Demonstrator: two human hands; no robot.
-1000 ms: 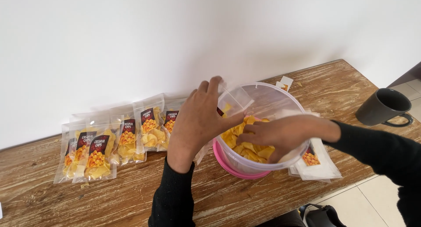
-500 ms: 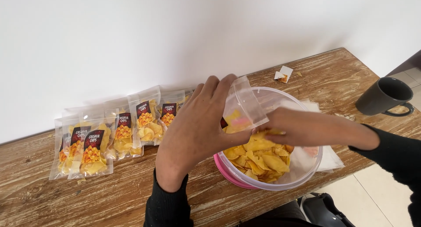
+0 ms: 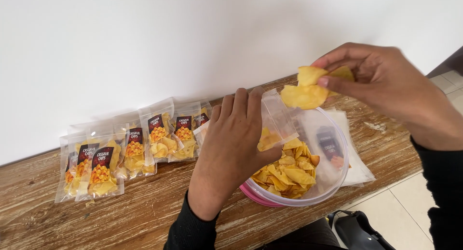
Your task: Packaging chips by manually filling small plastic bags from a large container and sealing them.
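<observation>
One view only, from the head camera, looking down at a weathered wooden table with a whitewashed grain (image 3: 120, 216) pushed right up against a plain white wall (image 3: 144, 37); pale floor tiles (image 3: 405, 216) show past the table's right edge, and a black bag (image 3: 354, 230) sits on the floor down there. Lined up along the wall on the left are the filled clear plastic pouches of yellow chips with dark labels (image 3: 103, 168), overlapping each other; I count about six, though the far ones are partly hidden behind the hand so I can't be exact. Just right of them sits one round clear plastic tub (image 3: 337, 177) on a pink lid or base (image 3: 255, 198), holding a loose heap of yellow chips (image 3: 287, 173). A small stack of flat, unfilled labelled pouches (image 3: 359, 170) lies under and behind the tub; can't tell how many. The left hand (image 3: 231, 153) is wrapped around one open clear pouch (image 3: 277, 122), thumb and fingers gripping it and tilting it over the tub, with a few chips already inside. The right hand (image 3: 386, 86) is raised above the tub, fingertips pinched on two or three chips (image 3: 306, 90) just above the pouch's mouth. Both arms wear black sleeves.
</observation>
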